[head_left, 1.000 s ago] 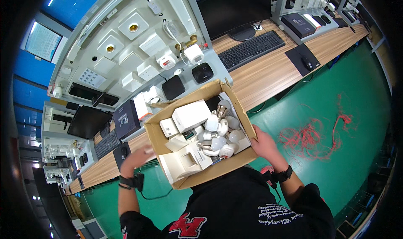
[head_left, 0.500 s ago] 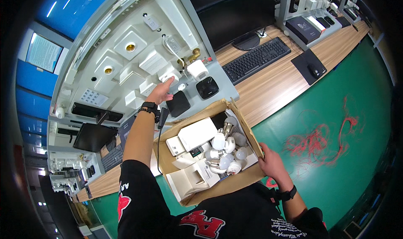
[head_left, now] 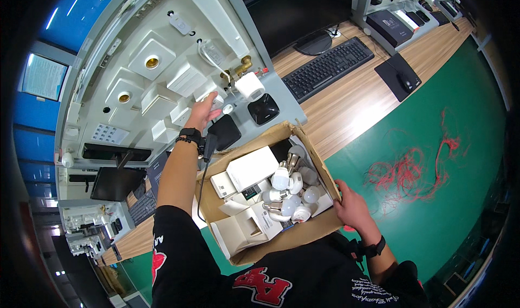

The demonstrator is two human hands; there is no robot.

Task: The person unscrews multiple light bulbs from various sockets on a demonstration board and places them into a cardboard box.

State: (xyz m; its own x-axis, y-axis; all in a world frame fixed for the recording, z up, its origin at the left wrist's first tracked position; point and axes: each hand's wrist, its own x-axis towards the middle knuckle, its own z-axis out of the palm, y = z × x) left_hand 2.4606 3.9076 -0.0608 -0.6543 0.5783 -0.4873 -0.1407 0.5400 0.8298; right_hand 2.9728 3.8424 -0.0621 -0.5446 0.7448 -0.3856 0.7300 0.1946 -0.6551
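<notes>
- Left hand (head_left: 203, 109): stretched out toward 11 o'clock to the pale display board (head_left: 135, 70) of sockets and fittings; its grip is curled about a small white fitting (head_left: 216, 99) there. How firmly it holds cannot be told.
- Cardboard box (head_left: 303, 145): open, resting against the person's chest, filled with white bulbs (head_left: 290, 191) and small white cartons (head_left: 252, 167).
- Right hand (head_left: 352, 205): at 4 o'clock of the box, grip closed on its outer wall, thumb over the rim.
- Surface (head_left: 346, 102): wood-toned, running toward 2 o'clock, bearing a black keyboard (head_left: 327, 67) and a mouse on a black pad (head_left: 400, 75).
- Room: green floor (head_left: 444, 91) with a tangle of red wire (head_left: 411, 167) at 3 o'clock.
- Obscured: box bottom hidden by contents; far benches at the rim too bent and small to make out.
</notes>
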